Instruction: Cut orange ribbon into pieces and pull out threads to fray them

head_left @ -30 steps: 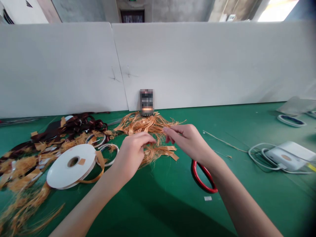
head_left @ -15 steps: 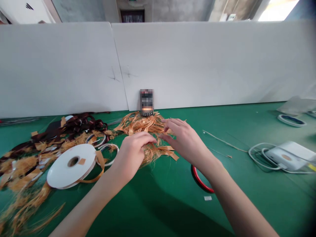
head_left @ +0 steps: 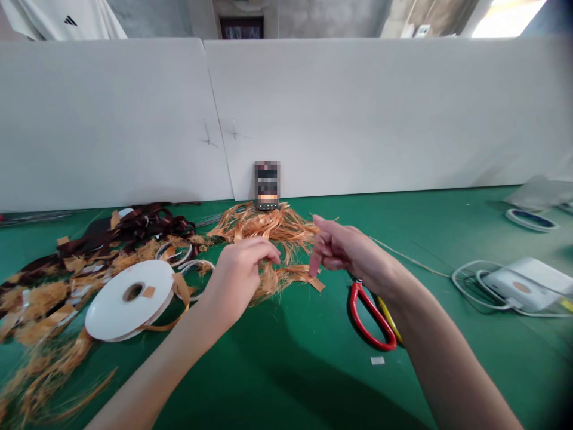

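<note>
My left hand [head_left: 237, 276] is closed in a pinch on a bunch of frayed orange ribbon strands [head_left: 273, 276] just above the green table. My right hand [head_left: 347, 251] hovers to the right of that bunch, fingers curled and pinched together on something I cannot make out, perhaps a thin strand. A larger heap of the same orange strands [head_left: 259, 226] lies behind both hands. Red-handled scissors [head_left: 369, 313] lie on the table under my right wrist.
A white ribbon spool [head_left: 129, 298] with an orange tail lies at left, among dark brown ribbon [head_left: 138, 227] and more frayed orange scraps [head_left: 40, 304]. A phone [head_left: 267, 185] leans on the white partition [head_left: 358, 113]. A white device with coiled cable [head_left: 519, 285] sits at right.
My right hand has lifted off the strand heap, drawn rightward and curled its fingers into a pinch. The scissors under it are more exposed. My left hand has held still.
</note>
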A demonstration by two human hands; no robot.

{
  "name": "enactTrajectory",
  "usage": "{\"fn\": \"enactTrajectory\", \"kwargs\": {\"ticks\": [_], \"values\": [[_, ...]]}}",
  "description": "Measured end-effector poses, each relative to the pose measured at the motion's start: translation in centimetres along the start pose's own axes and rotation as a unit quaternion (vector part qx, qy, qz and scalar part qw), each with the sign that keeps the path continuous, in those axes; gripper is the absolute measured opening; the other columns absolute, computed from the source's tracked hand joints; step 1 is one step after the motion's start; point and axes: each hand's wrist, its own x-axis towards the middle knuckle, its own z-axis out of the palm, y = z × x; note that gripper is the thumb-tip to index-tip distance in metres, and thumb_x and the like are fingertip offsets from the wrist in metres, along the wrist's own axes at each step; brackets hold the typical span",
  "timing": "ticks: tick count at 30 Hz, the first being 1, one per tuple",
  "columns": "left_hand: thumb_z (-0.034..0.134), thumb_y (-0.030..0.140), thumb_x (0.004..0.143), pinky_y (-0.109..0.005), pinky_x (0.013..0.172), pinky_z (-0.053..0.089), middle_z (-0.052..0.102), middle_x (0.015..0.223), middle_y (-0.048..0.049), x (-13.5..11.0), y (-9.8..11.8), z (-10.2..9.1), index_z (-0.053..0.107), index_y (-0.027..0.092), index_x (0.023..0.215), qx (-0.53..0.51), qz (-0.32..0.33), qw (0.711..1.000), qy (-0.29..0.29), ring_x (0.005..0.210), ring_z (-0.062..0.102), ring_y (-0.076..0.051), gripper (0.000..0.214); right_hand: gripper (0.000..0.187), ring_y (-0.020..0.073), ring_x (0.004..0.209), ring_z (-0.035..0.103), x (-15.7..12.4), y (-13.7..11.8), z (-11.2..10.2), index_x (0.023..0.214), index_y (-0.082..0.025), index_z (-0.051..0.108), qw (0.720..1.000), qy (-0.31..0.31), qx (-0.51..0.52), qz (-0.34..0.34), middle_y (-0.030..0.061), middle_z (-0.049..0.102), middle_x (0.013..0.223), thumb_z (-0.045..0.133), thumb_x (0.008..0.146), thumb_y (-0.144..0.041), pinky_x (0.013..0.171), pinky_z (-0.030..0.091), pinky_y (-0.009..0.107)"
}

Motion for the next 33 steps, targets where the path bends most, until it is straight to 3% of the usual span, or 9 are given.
{"fn": "enactTrajectory", "kwargs": {"ticks": [5, 9, 11, 15, 20, 22, 25, 29, 33], "values": [[0.035, -0.012, 0.069, -0.027, 0.074, 0.053, 0.072, 0.085, -0.0029, 0.0, -0.3, -0.1, 0.065, 0.017, 0.075, 0.013, -0.005, 1.0, 0.011, 0.08, 0.067, -0.014, 0.042, 0.051, 0.015, 0.043, 0.047, 0.1, 1.2, -0.3, 0.045, -0.023, 0.044, 0.969, 0.087, -0.229, -0.023, 0.002, 0.048, 0.04, 0.043, 0.089, -0.05, 0.045, 0.031, 0.029], [0.036, -0.011, 0.066, -0.029, 0.074, 0.053, 0.071, 0.084, -0.0029, -0.2, -0.4, 0.3, 0.066, 0.017, 0.076, 0.003, -0.033, 0.999, -0.021, 0.079, 0.066, -0.016, 0.043, 0.038, 0.0275, 0.075, 0.066, 0.2, 2.3, -0.5, 0.066, -0.021, 0.061, 0.913, 0.18, -0.359, -0.073, 0.0102, 0.066, 0.069, 0.04, 0.091, -0.04, 0.064, 0.048, 0.038], [0.035, -0.012, 0.063, -0.029, 0.073, 0.053, 0.071, 0.085, -0.0028, -0.3, -0.3, 0.5, 0.067, 0.017, 0.078, -0.015, -0.053, 0.997, -0.053, 0.08, 0.066, -0.016, 0.046, 0.031, 0.0354, 0.114, 0.058, 0.3, 2.5, -0.1, 0.094, -0.019, 0.066, 0.904, 0.187, -0.371, -0.103, 0.0163, 0.067, 0.109, 0.041, 0.09, -0.037, 0.088, 0.046, 0.048], [0.034, -0.014, 0.061, -0.025, 0.074, 0.052, 0.071, 0.087, -0.0024, -0.4, 0.2, 0.6, 0.069, 0.016, 0.081, -0.066, -0.084, 0.989, -0.106, 0.08, 0.066, -0.013, 0.05, 0.065, 0.0297, 0.142, 0.026, 0.4, 1.8, 1.2, 0.147, -0.02, 0.029, 0.941, 0.204, -0.221, -0.154, 0.011, 0.021, 0.157, 0.049, 0.088, -0.04, 0.111, 0.028, 0.05], [0.037, -0.012, 0.066, -0.026, 0.078, 0.052, 0.072, 0.091, -0.0049, -0.3, 0.1, 0.8, 0.071, 0.014, 0.082, -0.063, -0.09, 0.985, -0.131, 0.083, 0.066, -0.015, 0.046, 0.033, 0.0157, 0.093, 0.064, -0.3, -0.1, 1.3, 0.113, -0.018, 0.064, 0.972, 0.072, 0.082, -0.21, 0.0081, 0.068, 0.113, 0.047, 0.091, -0.035, 0.081, 0.05, 0.029], [0.035, -0.013, 0.063, -0.027, 0.077, 0.052, 0.072, 0.089, -0.005, -0.3, 0.0, 0.7, 0.071, 0.014, 0.084, -0.045, -0.087, 0.989, -0.11, 0.082, 0.066, -0.015, 0.049, 0.044, 0.01, 0.055, 0.052, -0.7, -0.5, 0.8, 0.081, -0.015, 0.072, 0.986, -0.015, 0.075, -0.149, 0.0073, 0.071, 0.079, 0.039, 0.094, -0.042, 0.053, 0.043, 0.024], [0.033, -0.013, 0.06, -0.027, 0.075, 0.052, 0.072, 0.086, -0.0042, -0.2, -0.2, 0.5, 0.07, 0.013, 0.084, -0.037, -0.071, 0.993, -0.081, 0.08, 0.066, -0.015, 0.051, 0.074, 0.0086, 0.042, 0.03, -1.1, -0.6, 0.4, 0.058, -0.014, 0.07, 0.99, -0.12, -0.06, -0.045, 0.0048, 0.055, 0.048, 0.024, 0.094, -0.058, 0.044, 0.029, 0.026], [0.032, -0.013, 0.058, -0.026, 0.076, 0.052, 0.072, 0.088, -0.0037, -0.1, -0.2, 0.4, 0.07, 0.015, 0.082, -0.044, -0.062, 0.994, -0.077, 0.083, 0.066, -0.015, 0.053, 0.081, 0.0165, 0.053, 0.051, -0.9, -0.1, 0.5, 0.059, -0.014, 0.07, 0.951, -0.003, -0.303, 0.058, 0.0097, 0.06, 0.056, 0.022, 0.085, -0.074, 0.062, 0.043, 0.035], [0.033, -0.013, 0.061, -0.028, 0.078, 0.052, 0.072, 0.09, -0.0034, -0.2, -0.2, 0.7, 0.07, 0.016, 0.081, -0.047, -0.077, 0.992, -0.091, 0.085, 0.066, -0.016, 0.051, 0.072, 0.0371, 0.117, 0.053, -0.4, 0.8, 0.8, 0.113, -0.018, 0.066, 0.929, 0.124, -0.35, 0.004, 0.0172, 0.065, 0.116, 0.032, 0.083, -0.074, 0.098, 0.037, 0.052]]}}
